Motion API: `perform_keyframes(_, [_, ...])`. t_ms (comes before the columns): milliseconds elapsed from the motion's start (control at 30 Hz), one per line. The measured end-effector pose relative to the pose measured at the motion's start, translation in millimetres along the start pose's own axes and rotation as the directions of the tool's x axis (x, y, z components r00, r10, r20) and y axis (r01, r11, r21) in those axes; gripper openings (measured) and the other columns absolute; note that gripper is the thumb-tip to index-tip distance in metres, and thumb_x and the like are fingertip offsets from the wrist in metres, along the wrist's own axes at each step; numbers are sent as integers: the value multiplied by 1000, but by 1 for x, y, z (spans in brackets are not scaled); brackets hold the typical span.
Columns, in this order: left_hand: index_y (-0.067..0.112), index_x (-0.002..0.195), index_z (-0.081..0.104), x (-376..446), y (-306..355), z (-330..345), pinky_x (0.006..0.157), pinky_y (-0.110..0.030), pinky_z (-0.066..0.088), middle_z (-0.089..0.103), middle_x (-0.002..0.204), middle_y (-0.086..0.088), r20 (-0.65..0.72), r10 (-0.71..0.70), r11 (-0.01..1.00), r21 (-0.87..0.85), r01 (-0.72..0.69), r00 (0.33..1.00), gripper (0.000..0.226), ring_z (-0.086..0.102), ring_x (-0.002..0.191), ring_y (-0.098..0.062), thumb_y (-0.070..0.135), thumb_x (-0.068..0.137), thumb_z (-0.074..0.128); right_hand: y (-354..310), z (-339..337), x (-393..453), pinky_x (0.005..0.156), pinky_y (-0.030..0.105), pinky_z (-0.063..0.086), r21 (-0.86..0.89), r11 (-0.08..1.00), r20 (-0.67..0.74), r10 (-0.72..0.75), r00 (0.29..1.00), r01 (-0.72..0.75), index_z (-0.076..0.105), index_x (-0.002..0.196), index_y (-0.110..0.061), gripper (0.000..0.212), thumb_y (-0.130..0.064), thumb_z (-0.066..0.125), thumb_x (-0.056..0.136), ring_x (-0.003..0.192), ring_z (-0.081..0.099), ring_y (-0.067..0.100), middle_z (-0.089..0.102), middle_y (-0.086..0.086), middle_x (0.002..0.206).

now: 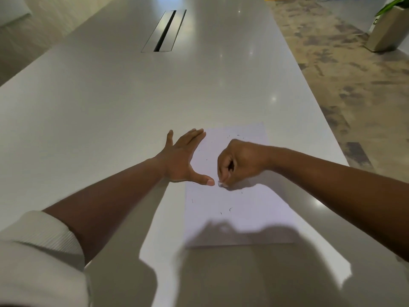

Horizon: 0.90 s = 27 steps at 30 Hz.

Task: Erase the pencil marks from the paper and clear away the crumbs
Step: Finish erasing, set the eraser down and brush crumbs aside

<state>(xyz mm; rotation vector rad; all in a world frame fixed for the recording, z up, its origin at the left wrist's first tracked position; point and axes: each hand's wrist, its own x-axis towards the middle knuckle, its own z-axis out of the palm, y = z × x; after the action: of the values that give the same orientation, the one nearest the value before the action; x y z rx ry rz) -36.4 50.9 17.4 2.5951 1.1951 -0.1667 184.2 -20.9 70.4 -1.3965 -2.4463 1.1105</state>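
- Nearest us, the paper [234, 196] lies flat on the table [110, 107], with crumbs [230, 209] scattered at its six and twelve o'clock.
- Our right hand [241, 161] curls round a small eraser [221, 184], pressing it to mid-sheet; we judge rubbing nearly done.
- Our left hand [181, 158], fingers flat and spread, pins the nine o'clock edge.
- Next comes sweeping crumbs away.
- The eraser is mostly hidden; remaining marks are too faint to tell.

Long pale glossy table [110, 107] runs away from camera. Recessed cable hatch [164, 31] with dark slot set in its far middle. Mottled brown-grey carpet [345, 89] right of table. Square planter [386, 29] with green leaves on carpet, top right corner, well apart from table.
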Motion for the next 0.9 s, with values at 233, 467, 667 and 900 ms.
perform_keyframes(233, [25,162,-14,-1,-1,0,120,-60,-20,-16,170,12,5,3,1000,-9,-2,1000,154,-26,150,3,110,47,41,17,-5,22,59,18,45,-17,1000,-377,-23,926,18,73,62,-14,15,-12,80,75,62,66,8,71,-2,69])
perform_keyframes(467, [25,163,-12,-2,0,-2,120,-61,-17,-14,171,11,3,9,1000,9,-9,1000,155,-24,151,1,111,44,38,2,19,25,63,19,50,-9,995,-303,-101,948,103,75,65,-11,10,-11,79,74,66,67,9,72,-2,69])
perform_keyframes(667, [26,163,-14,-4,1,-2,120,-60,-20,-15,171,12,10,4,1000,-15,-4,1000,151,-26,150,3,108,50,45,19,-6,40,56,16,46,52,997,-521,81,850,-63,74,66,-4,9,-6,76,75,60,64,5,71,0,66])
perform_keyframes(900, [23,163,-10,-1,1,-4,120,-61,-17,-11,170,13,0,2,1000,5,-2,1000,154,-20,152,0,108,47,46,35,-33,8,60,10,49,332,931,-473,306,826,-154,75,73,-8,2,-8,77,73,67,68,0,74,-10,70])
